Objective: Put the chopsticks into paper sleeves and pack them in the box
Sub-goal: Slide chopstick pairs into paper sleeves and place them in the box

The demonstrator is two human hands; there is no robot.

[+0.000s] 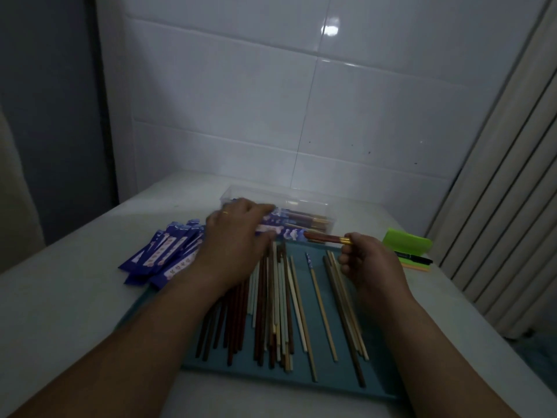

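While the left hand point(238, 236) is gripping a blue paper sleeve point(283, 232) at centre frame, just in front of the clear box point(301, 203), the right hand point(367, 260) is pinching the gold-tipped end of the red-brown chopsticks point(327, 238) sticking out of it. Loose chopsticks point(271, 312) are lying on the teal tray point(340, 375) below, and spare sleeves point(162, 254) are lying at middle left.

Sleeve point(286, 235) end hidden under the left hand point(238, 236) — print blurred

printed paper sleeves point(162, 251), markings too blurred to read, no legible text
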